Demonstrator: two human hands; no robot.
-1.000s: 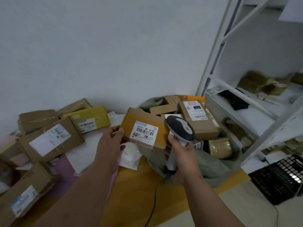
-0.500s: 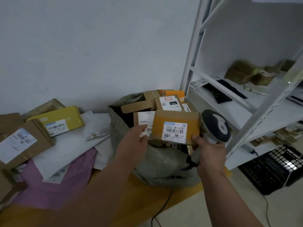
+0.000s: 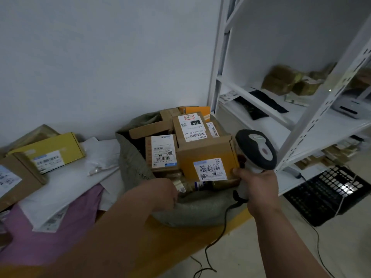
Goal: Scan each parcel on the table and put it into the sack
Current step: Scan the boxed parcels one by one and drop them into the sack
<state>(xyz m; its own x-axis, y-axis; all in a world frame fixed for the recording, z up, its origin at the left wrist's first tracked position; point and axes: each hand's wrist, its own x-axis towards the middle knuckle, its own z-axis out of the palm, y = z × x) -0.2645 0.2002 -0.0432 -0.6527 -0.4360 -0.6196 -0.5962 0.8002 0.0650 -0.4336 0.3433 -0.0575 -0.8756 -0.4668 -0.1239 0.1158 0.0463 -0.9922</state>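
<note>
Parcel work has moved on a stage: a second ago I held the orange box [image 3: 208, 157] up over the table between both hands with its label facing me, and now it sits in the mouth of the grey sack [image 3: 136, 163], on top of the other cartons there. I take that to mean its scan is done and this one is as good as bagged; it only needs letting go and perhaps a nudge to settle.

My left hand [image 3: 160, 194] has left the box's side and dropped to the near lip of the sack, knuckles up, fingers curled down over the rim. Whether they grip the cloth or only rest on it I cannot tell, since the fingertips are hidden. The forearm runs in from the lower left, low over the table edge.

My right hand [image 3: 255, 182] is closed round the handle of the scanner [image 3: 256, 149], whose head points up and away. The thumb reaches forward and touches the box's lower right corner, steadying it. The cord hangs from the handle to the floor.

More parcels wait on the table to the left: a yellow box [image 3: 52, 150], a brown carton [image 3: 18, 175], and white and pink mailers [image 3: 60, 223].
</note>
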